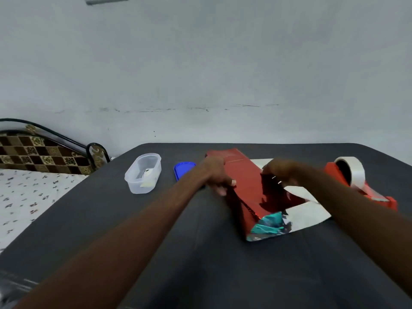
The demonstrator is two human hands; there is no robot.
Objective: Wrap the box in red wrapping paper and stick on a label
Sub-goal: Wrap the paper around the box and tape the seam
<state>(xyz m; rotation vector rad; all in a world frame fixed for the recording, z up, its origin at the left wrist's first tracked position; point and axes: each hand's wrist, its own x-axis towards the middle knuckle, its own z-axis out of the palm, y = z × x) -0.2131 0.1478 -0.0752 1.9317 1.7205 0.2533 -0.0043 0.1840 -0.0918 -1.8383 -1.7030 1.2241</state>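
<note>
A dark grey table [156, 241] stands against a pale wall, with a patterned bed to its left. On it lies the box [267, 228], partly covered in red wrapping paper [247, 188], its teal end still bare. The left hand [215, 175] grips the paper's left edge and the right hand [281, 171] pinches a flap over the top, with a red tape dispenser [356, 181] just right and a clear tub [143, 173] and blue lid [182, 169] left.

A single wide-angle head camera looks forward and down from above the near edge of the dark grey desk [111, 219], close over both forearms, facing the pale grey wall [200, 63]; edges seem bent.
</note>
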